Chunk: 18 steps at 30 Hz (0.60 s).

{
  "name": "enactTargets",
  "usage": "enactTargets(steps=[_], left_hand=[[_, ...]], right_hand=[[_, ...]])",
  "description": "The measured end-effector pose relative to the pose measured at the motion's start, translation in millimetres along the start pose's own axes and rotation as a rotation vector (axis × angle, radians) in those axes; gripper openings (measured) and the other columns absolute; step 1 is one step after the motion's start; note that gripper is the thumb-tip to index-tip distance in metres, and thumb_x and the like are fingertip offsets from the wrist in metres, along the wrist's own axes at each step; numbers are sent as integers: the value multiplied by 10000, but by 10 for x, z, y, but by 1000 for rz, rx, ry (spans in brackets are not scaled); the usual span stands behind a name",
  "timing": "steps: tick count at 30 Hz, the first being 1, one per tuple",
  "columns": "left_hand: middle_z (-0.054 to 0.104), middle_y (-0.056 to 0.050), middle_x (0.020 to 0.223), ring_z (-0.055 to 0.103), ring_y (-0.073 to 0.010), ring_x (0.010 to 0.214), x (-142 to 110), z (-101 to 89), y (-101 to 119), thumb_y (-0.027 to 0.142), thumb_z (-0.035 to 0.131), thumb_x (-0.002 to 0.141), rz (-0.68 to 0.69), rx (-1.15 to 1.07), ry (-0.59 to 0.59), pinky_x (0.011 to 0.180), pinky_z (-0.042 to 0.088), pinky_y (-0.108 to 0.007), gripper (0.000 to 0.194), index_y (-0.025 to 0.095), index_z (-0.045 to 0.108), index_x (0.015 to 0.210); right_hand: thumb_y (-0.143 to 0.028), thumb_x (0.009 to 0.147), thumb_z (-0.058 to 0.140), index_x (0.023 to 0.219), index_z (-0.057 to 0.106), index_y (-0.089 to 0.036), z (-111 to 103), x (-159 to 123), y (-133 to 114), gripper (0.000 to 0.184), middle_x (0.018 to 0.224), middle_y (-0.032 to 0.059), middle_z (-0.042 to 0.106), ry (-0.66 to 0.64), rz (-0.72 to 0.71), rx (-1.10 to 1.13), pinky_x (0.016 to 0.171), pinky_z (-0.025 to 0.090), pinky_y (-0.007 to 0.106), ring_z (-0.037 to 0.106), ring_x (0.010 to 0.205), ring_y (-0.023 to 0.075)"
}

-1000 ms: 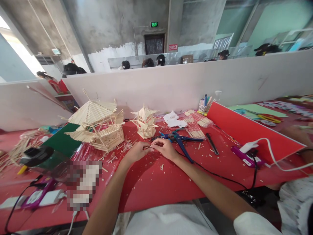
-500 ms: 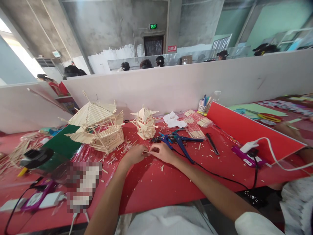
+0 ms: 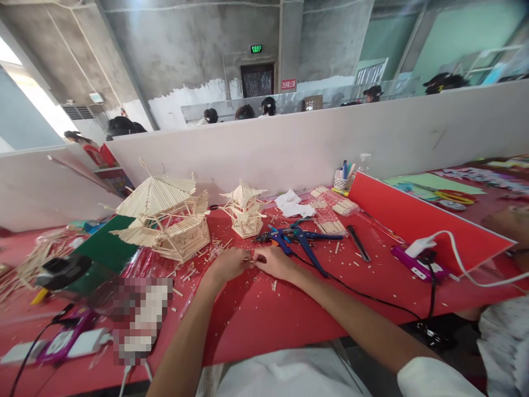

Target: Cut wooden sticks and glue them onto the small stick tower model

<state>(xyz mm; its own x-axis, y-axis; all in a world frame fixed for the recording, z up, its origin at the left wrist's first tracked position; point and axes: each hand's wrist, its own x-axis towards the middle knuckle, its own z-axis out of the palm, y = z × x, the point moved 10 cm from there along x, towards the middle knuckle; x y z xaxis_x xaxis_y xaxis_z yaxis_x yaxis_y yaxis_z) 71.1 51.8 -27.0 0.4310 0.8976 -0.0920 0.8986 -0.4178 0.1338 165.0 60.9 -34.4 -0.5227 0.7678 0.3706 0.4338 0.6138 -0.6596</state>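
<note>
My left hand (image 3: 232, 264) and my right hand (image 3: 273, 261) meet fingertip to fingertip low above the red table. Both are closed in a pinch. Whatever lies between the fingertips is tiny and pale, too small to name. Just beyond the hands stands a small pagoda model (image 3: 244, 212) of thin wooden sticks. A larger stick pavilion model (image 3: 165, 218) is to its left. Blue-handled cutters (image 3: 308, 248) and a glue gun (image 3: 281, 240) lie in a heap right behind my right hand.
Stick offcuts litter the red table (image 3: 248, 325). On the left are a dark-lidded bottle (image 3: 68, 273), a blurred-out flat object and a purple power strip (image 3: 66, 333). A red board (image 3: 421, 220), a second power strip (image 3: 417, 264) and a black knife (image 3: 359, 242) are right. A person sits at the right edge.
My fingertips have drawn closer together, and the pale bit between them shows less. The left hand has shifted slightly right and down. The person's arm at the right has moved.
</note>
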Motion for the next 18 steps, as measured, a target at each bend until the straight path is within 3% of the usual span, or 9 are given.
enactTargets(steps=[5, 14, 18], left_hand=[[773, -83, 1010, 713, -251, 979, 4, -8, 18, 259, 602, 920, -8, 13, -12, 785, 485, -276, 176, 252, 753, 1010], [780, -75, 1031, 719, -249, 1003, -21, -29, 22, 133, 589, 886, -4, 9, -13, 790, 490, -271, 251, 264, 763, 1010], [777, -80, 1038, 716, -249, 1023, -20, -32, 30, 162, 609, 891, -2, 6, -11, 811, 492, -270, 225, 268, 765, 1013]], right_hand=[[-111, 830, 706, 798, 690, -178, 7, -4, -2, 76, 728, 5, 720, -15, 29, 66, 618, 408, 203, 658, 666, 137], [-78, 833, 730, 831, 701, -185, 19, -1, -90, 111, 805, 15, 729, -12, -78, -11, 686, 420, 217, 660, 745, 152], [-70, 820, 748, 838, 702, -182, 45, -6, -61, 122, 809, 14, 728, -15, -94, -4, 695, 425, 217, 662, 743, 152]])
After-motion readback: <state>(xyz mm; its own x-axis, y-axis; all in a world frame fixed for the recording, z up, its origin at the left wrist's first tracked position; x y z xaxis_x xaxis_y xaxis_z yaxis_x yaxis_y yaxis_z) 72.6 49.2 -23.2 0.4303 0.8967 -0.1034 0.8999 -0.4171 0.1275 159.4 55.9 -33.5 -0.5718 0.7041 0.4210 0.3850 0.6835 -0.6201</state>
